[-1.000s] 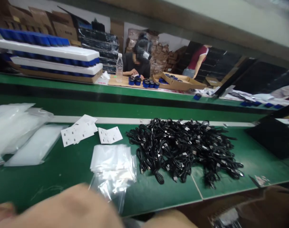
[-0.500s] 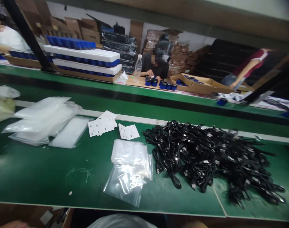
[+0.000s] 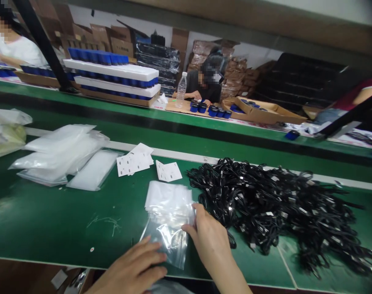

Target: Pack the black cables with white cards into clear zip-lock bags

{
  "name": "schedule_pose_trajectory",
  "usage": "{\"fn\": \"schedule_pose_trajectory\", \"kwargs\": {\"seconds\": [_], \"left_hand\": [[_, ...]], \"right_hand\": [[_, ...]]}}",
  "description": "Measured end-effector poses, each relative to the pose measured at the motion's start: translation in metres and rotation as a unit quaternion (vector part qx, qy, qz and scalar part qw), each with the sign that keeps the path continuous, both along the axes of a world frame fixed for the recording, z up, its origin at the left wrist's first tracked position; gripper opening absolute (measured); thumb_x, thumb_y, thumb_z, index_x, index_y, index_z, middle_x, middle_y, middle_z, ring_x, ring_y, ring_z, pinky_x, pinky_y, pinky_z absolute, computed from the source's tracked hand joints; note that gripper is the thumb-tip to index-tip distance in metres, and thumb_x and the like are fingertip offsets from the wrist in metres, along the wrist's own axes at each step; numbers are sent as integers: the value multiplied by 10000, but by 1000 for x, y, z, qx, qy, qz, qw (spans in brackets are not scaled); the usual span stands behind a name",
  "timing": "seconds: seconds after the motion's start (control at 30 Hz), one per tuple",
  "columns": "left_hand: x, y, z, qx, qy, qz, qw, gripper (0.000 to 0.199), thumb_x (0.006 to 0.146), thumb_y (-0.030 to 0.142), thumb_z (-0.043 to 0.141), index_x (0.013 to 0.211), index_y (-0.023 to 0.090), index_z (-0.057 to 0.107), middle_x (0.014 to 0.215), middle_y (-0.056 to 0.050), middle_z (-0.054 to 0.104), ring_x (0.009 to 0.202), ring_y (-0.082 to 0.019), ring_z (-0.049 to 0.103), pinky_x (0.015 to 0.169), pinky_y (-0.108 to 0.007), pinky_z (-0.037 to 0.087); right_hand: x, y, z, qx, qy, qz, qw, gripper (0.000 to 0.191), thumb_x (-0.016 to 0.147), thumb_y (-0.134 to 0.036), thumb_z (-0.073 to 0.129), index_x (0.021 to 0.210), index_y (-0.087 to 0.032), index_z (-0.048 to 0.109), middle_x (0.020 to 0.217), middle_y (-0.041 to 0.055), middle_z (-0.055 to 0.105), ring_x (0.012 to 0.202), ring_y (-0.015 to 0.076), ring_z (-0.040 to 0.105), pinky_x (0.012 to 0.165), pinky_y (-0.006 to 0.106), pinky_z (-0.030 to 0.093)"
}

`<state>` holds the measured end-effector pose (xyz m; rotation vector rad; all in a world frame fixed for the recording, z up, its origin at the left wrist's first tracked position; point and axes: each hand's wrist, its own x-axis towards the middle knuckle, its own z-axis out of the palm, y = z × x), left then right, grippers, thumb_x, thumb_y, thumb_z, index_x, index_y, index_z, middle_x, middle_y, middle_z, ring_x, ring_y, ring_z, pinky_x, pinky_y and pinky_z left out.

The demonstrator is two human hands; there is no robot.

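Note:
A small stack of clear plastic bags [image 3: 169, 198] lies on the green bench in front of me. My left hand [image 3: 133, 265] is open, its fingers stretched out over the lower left edge of the bags. On the other side, my right hand [image 3: 212, 239] reaches to the right edge of the stack, thumb and forefinger apart; its other fingers are partly hidden. Just right of that hand spreads a big heap of coiled black cables [image 3: 265, 204] with metal plugs. Behind the bags lie a folded white leaflet [image 3: 168, 171] and several white printed sheets [image 3: 135, 160].
Filled plastic packets [image 3: 60, 151] are piled to the left, beside another bag [image 3: 7, 134] at the edge. Across the bench, a co-worker [image 3: 204, 81] handles blue-and-black parts near a plastic bottle [image 3: 181, 90]. Stacked foam trays [image 3: 112, 69] stand there. Below the bench edge is a cardboard box [image 3: 86, 281].
Both my hands have come up over the bench edge to the plastic bags. The view has shifted slightly. The person in red at the far right has moved further right.

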<state>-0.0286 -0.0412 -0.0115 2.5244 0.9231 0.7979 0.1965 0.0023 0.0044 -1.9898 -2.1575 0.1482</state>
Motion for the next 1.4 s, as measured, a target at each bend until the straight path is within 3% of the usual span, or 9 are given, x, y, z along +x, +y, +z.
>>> {"fn": "schedule_pose_trajectory", "kwargs": {"seconds": [0.07,0.17,0.37,0.53,0.67,0.87,1.1,1.23,1.4], "left_hand": [[14,5,-11,42,36,-64,996,230,897,284,478,1081,266,614,1142,-20,679,1142,-176,569,1042,-358,365],[20,8,-18,53,84,-55,994,251,899,256,477,1118,257,599,1254,-19,610,1203,-183,514,1043,-362,351],[21,19,2,5,112,-38,993,367,818,375,594,1162,249,567,1265,-47,598,1168,-264,545,901,-378,511],[36,26,18,-100,-10,94,990,86,846,220,527,886,236,602,923,-25,685,854,-155,671,737,-212,552],[47,31,22,-241,-94,173,950,142,846,309,535,953,252,608,908,-10,706,788,-137,691,709,-175,547],[47,37,28,-375,-162,210,888,284,807,430,565,975,233,682,919,-32,740,841,-193,703,724,-187,548],[48,40,45,-385,-168,231,878,322,794,448,569,969,228,725,763,-14,745,715,-175,693,620,-179,531],[54,38,52,-421,-201,248,849,324,780,464,577,951,228,721,739,0,735,745,-181,689,637,-183,522],[47,43,49,-373,-82,217,898,335,850,445,456,827,197,680,684,-1,684,609,-151,623,519,-179,454]], "right_hand": [[4,3,7,-33,37,2,999,273,729,-149,695,966,-160,560,684,52,663,604,265,661,504,294,434],[14,5,17,-33,149,-5,988,32,842,-204,561,814,-191,554,678,26,644,613,212,635,546,266,417],[25,4,23,-60,305,7,950,237,897,-289,427,711,-200,543,607,0,587,564,165,552,518,238,359],[17,4,19,-109,461,-14,880,102,827,-245,506,882,-190,571,749,26,653,668,169,590,636,258,439],[-1,3,20,-107,556,-29,824,160,745,-196,589,872,-201,491,710,5,641,643,157,550,637,268,433],[-24,2,24,-140,601,26,787,178,725,-117,586,838,-197,474,713,-15,590,649,134,527,635,256,421],[-25,6,25,-177,613,31,770,205,760,-141,594,921,-198,480,707,-22,624,659,136,556,647,254,423],[-26,3,23,-151,581,45,798,224,766,-80,546,926,-212,463,723,-34,621,677,127,559,662,242,424],[-27,0,21,-99,531,61,839,230,803,-86,520,973,-227,455,759,-34,625,703,123,576,685,232,447]]}}
